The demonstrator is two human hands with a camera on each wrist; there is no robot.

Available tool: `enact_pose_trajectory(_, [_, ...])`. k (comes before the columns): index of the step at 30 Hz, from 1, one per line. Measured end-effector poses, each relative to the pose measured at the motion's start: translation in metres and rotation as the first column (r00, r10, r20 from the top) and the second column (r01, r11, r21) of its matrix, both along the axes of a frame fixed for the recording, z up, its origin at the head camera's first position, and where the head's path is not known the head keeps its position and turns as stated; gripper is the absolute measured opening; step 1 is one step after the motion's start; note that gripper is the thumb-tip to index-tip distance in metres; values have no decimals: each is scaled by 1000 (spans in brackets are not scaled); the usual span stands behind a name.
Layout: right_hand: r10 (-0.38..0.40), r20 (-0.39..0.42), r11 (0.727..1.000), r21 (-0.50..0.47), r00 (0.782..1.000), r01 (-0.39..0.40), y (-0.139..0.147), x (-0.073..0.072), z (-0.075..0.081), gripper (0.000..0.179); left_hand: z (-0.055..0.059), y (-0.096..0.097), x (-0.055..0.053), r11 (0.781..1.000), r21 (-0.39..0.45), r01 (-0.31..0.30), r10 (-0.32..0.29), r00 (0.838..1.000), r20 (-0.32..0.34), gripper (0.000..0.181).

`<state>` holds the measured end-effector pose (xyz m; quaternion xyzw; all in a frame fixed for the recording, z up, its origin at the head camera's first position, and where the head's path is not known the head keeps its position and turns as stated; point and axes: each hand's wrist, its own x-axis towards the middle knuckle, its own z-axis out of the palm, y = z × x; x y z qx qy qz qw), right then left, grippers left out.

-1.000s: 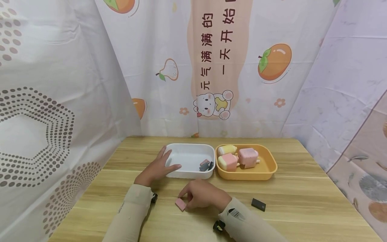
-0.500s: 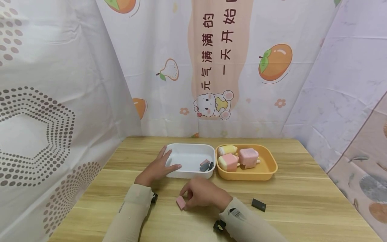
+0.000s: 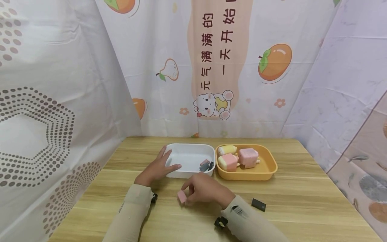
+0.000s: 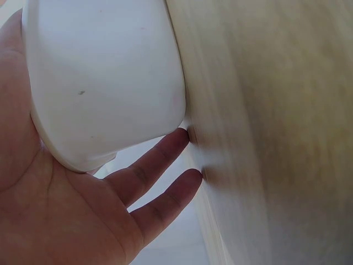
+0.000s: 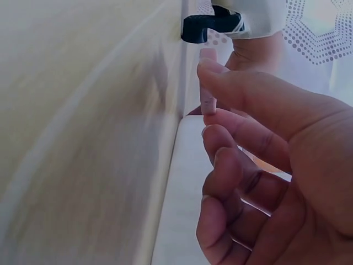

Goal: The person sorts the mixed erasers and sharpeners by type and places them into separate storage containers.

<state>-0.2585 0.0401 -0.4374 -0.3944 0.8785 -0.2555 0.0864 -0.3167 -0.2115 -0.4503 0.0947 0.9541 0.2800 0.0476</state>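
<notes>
My right hand [image 3: 204,189] pinches a small pink rectangular block [image 3: 181,197] between thumb and finger, held by its end. In the right wrist view the pink block [image 5: 208,96] is thin, with dark marks on its side, and lifted off the wood. My left hand [image 3: 158,167] lies against the left end of a white bin [image 3: 188,175], thumb along its front rim. Straight fingers [image 4: 160,160] of that hand reach down beside the bin's corner to the tabletop in the left wrist view. Inside the bin's right end lie a pink block [image 3: 204,162] and dark grey pieces [image 3: 204,166].
Right beside the white bin stands a yellow bin [image 3: 246,175] with several soft-looking popsicle- and bottle-shaped toys, one a pink toy [image 3: 248,157]. A black rectangular block [image 3: 258,204] lies on the wooden table [image 3: 302,201] to the right. A printed curtain [image 3: 169,114] hangs behind.
My right hand has taken the pink block between thumb and finger and raised it slightly, moving a little toward the white bin. My left hand has stayed in place.
</notes>
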Motion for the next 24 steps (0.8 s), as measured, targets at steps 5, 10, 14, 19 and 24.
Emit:
enact_pose_trajectory(5, [-23,-20,1000,1,1000,24,3,-4,2,31,0,-1,1,1000,7,9,-9,1000,-8,110])
enact_pose_trajectory(10, [-55,-17,998,-22,998,54,7,-6,6,32,0,-1,1,1000,2,14,-14,1000,-14,109])
enact_pose_trajectory(14, [-76,0,996,-49,997,76,11,-6,10,30,0,-1,1,1000,4,15,-15,1000,-13,109])
enact_pose_trajectory(19, [-99,30,992,-72,995,101,15,-8,15,29,0,-1,0,1000,2,14,-13,1000,-13,109])
enact_pose_trajectory(24, [-126,49,989,-78,991,129,19,-11,16,34,0,0,-1,1000,-8,5,-5,1000,-10,110])
